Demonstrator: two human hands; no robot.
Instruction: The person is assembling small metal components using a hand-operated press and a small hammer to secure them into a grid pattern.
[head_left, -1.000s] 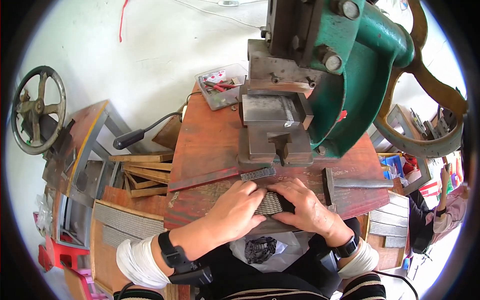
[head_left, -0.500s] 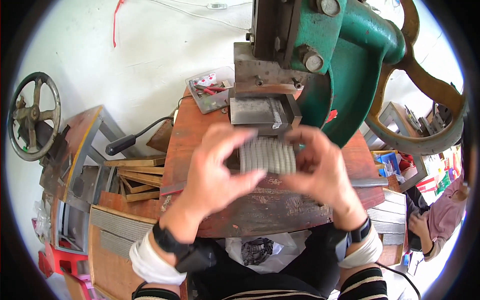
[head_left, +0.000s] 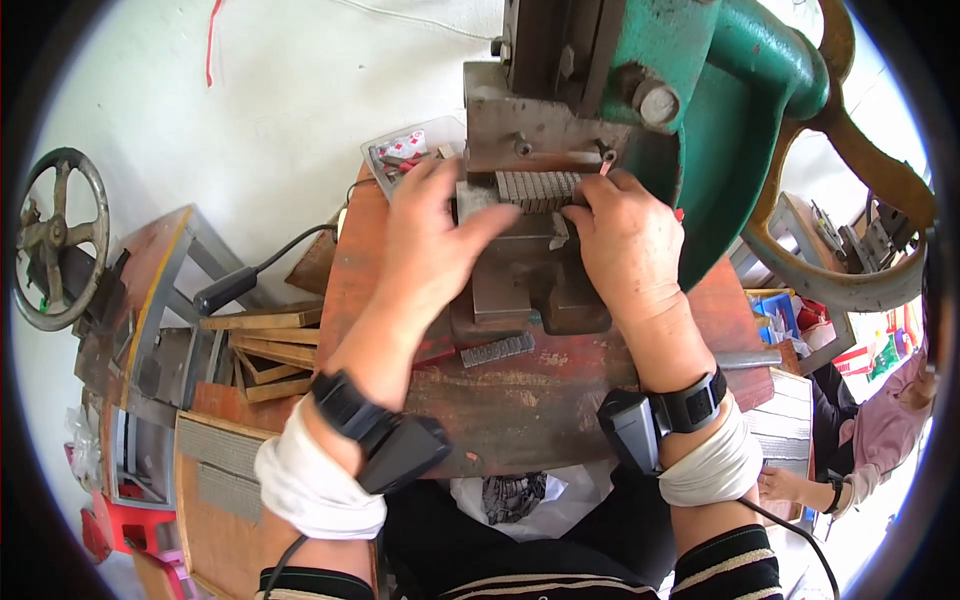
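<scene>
A grey block of several ribbed metal strips (head_left: pixel 538 188) lies on the bed of a green hand press (head_left: pixel 650 60), just below its steel plate. My right hand (head_left: pixel 630 235) has thumb and fingers closed on the block's right end. Beside the left end, my left hand (head_left: pixel 430 235) is open, thumb apart from the fingers, and slightly blurred. A short ribbed strip (head_left: pixel 498 349) lies apart on the red-brown table (head_left: pixel 530 420), in front of the press base (head_left: pixel 500 295).
A clear plastic tray (head_left: pixel 425 135) with red-handled tools stands behind my left hand. Wooden frames (head_left: pixel 275 345) are stacked at left, above a board of grey strips (head_left: pixel 225 470). A white bag (head_left: pixel 575 505) of dark pieces lies between my legs. Another person (head_left: pixel 880 430) is at right.
Both hands have moved forward from above the table's middle, bringing the ribbed block onto the press bed. The left hand has let go of it. A short strip now shows on the table.
</scene>
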